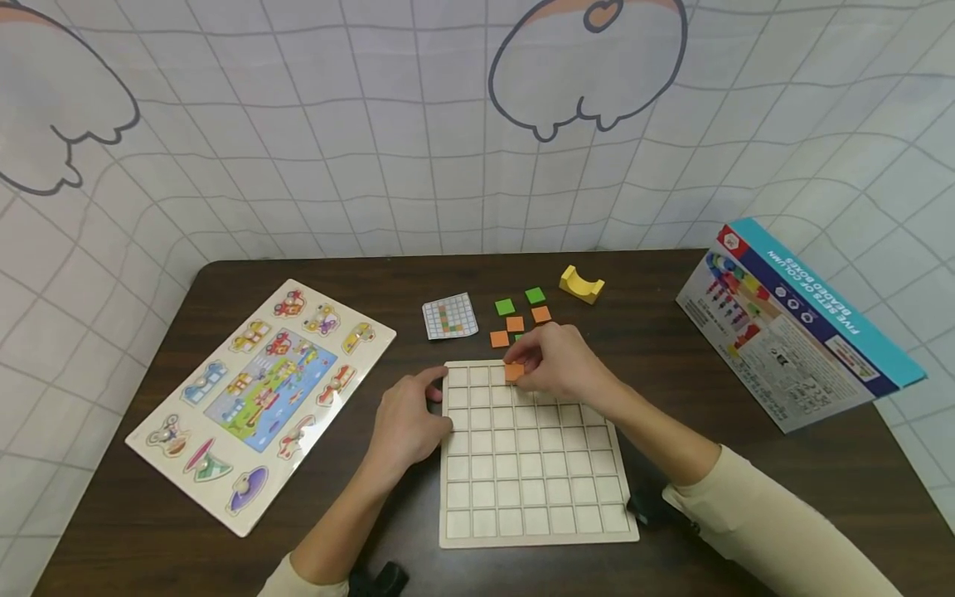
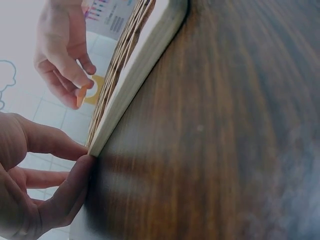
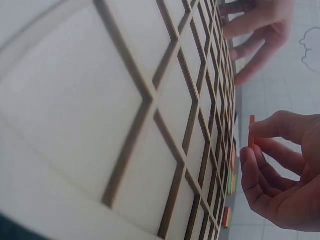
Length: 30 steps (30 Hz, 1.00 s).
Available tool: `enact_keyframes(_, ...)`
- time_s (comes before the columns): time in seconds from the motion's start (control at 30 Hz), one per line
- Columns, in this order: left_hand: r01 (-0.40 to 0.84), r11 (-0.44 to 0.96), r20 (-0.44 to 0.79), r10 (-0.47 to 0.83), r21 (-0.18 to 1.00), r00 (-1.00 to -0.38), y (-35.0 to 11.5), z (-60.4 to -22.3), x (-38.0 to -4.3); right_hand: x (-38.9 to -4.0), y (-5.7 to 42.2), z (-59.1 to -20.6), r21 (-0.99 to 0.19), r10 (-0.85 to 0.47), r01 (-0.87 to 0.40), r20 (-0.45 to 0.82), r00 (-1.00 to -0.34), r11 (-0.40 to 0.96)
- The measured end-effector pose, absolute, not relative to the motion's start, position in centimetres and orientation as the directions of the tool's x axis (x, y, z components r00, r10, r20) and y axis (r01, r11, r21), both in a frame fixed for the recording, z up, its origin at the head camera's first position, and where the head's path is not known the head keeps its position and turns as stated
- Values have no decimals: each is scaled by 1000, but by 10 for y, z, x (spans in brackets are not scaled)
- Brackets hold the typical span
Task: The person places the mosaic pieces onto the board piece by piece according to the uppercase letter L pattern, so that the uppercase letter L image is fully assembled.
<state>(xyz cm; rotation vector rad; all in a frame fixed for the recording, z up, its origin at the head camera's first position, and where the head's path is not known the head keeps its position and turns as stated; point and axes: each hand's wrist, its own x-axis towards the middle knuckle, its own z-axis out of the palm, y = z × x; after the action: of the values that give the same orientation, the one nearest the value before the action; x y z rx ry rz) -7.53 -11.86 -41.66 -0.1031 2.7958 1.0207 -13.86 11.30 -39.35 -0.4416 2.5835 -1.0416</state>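
A pale wooden grid board (image 1: 535, 491) with square cells lies flat on the table. My right hand (image 1: 561, 363) pinches an orange square tile (image 1: 513, 372) between thumb and fingertips over the board's far row. In the right wrist view the tile (image 3: 251, 131) stands edge-on in the fingers, apart from the grid. At the far left corner, my left hand (image 1: 403, 423) holds the board's edge with curled thumb and fingers. Behind the board lie orange tiles (image 1: 499, 339) and green tiles (image 1: 505, 307); the right hand partly covers one green tile.
A small pattern card (image 1: 450, 317) lies behind the board. Beyond the tiles sits a yellow arched block (image 1: 581, 285). On the left is a picture puzzle board (image 1: 257, 489); a printed box (image 1: 791, 332) stands at the right. A white grid-patterned curtain (image 1: 358, 191) hangs behind the table.
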Motion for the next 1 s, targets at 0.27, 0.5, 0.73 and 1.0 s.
enact_keyframes(0.27, -116, 767, -173, -6, 632, -985, -119, -417, -76, -133, 106, -397, -713, -415, -172, -180, -892, 680)
enact_keyframes(0.5, -114, 772, -170, -8, 625, -985, -119, -417, -76, -129, 101, -400, -717, -430, -179, -183, -884, 674)
enact_keyframes(0.73, -103, 777, -161, -2, 621, -987, -119, -417, -75, -126, 97, -403, -705, -445, -212, -162, -881, 677)
enact_keyframes(1.0, -105, 767, -172, 7, 632, -985, -119, -415, -74, -122, 96, -405, -690, -459, -241, -149, -876, 683)
